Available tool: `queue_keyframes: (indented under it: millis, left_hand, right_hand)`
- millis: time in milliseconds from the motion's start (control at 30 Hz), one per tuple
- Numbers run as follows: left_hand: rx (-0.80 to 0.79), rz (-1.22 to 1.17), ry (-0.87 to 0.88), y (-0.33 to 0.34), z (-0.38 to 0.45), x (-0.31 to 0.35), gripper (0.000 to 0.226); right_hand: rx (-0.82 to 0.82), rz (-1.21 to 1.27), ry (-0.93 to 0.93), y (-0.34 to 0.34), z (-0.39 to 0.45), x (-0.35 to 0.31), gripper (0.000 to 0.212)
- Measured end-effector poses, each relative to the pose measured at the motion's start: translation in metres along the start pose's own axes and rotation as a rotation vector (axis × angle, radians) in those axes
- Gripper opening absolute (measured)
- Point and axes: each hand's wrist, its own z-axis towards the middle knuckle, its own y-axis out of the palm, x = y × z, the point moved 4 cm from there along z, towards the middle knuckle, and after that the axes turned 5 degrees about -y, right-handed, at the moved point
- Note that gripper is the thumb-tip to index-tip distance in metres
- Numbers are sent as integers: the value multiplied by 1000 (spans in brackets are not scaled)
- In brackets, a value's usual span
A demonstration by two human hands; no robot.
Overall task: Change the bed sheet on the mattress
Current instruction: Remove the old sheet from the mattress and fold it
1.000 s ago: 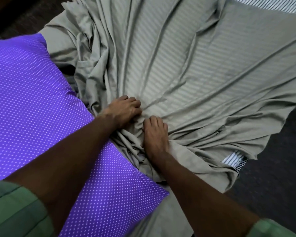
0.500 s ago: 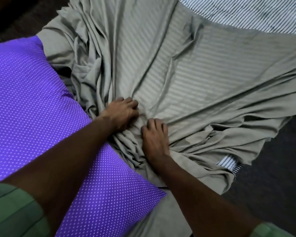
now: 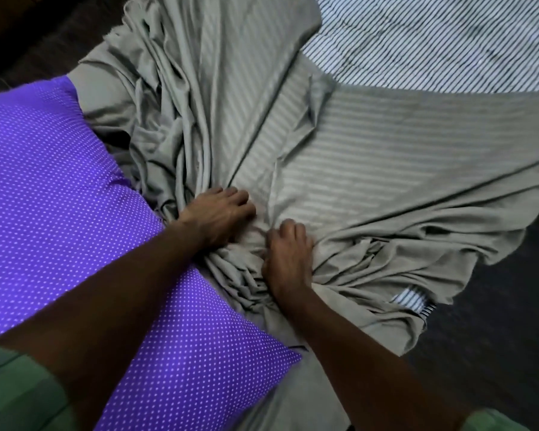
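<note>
While bunching the grey-green bed sheet (image 3: pixel 371 157) toward the near edge of the mattress (image 3: pixel 448 42), gripping with both hands: left hand (image 3: pixel 218 213) with fingers (image 3: pixel 235 195) curled down into the folds, right hand (image 3: pixel 288 256) with fingers curled round a thick gather just beside it. Sheet lying rumpled across the bed, one side spilling over toward the dark floor (image 3: pixel 495 337); striped mattress bared at the far right and at a small near corner.

Likely trouble: cloth pinned under the purple dotted pillow (image 3: pixel 59 197), which lies touching the gather at the left, could snag a pull and drag the pillow off the bed. Trailing edge could also sweep the floor.

Count: one sheet, one pillow, one mattress, two hands, two green sleeves.
</note>
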Motion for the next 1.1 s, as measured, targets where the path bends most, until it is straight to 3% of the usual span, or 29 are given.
queue_keyframes:
  millis: [100, 200, 267, 333, 367, 433, 500, 533, 600, 667, 767, 867, 933, 1000, 1033, 1100]
  left_hand:
    - [60, 86, 67, -3, 9, 4, 23]
    - [22, -69, 35, -12, 7, 9, 25]
    - [-116, -110, -78, -15, 4, 8, 31]
    - [-240, -57, -94, -8, -3, 13, 41]
    - [-257, -43, -100, -4, -5, 15, 43]
    - [-150, -76, -111, -1, -6, 15, 47]
    - [23, -67, -96, -4, -3, 13, 41]
    - [95, -14, -55, -4, 0, 13, 36]
    - [129, 66, 25, -5, 7, 13, 27]
    - [116, 31, 73, -2, 11, 14, 30]
    - [23, -112, -43, -7, 6, 13, 26]
    - [-303, -41, -187, -2, -4, 4, 41]
    - [-390, 2, -259, -1, -9, 1, 48]
    - [-311, 41, -261, -2, -9, 2, 47]
    - [-218, 28, -230, -4, -7, 5, 47]
    - [-47, -3, -115, -6, -3, 8, 64]
  right_hand:
    - [-10, -83, -134, 3, 4, -6, 33]
    - [8, 156, -31, -2, -1, -5, 33]
    - [-124, 337, 110, 1, 0, -2, 22]
    - [-303, 432, 182, 7, 5, -6, 27]
    - [-314, 436, 196, 6, 8, -10, 29]
    - [-202, 362, 186, -3, 11, -13, 33]
    - [-77, 89, 125, -10, 14, -9, 46]
    - [-26, -42, 70, -11, 14, -8, 42]
    - [42, -180, -83, -7, 17, -6, 21]
    - [24, -194, -187, 1, 16, -5, 30]
    - [49, -14, -106, -8, 9, -6, 25]
    - [-334, 345, 95, 2, 5, -3, 26]
    - [-522, 455, 103, 8, 2, -4, 28]
    - [-347, 345, 80, -1, 3, -2, 24]
    - [-208, 234, 82, -7, 6, 1, 34]
    - [-86, -1, 46, -12, 10, 6, 61]
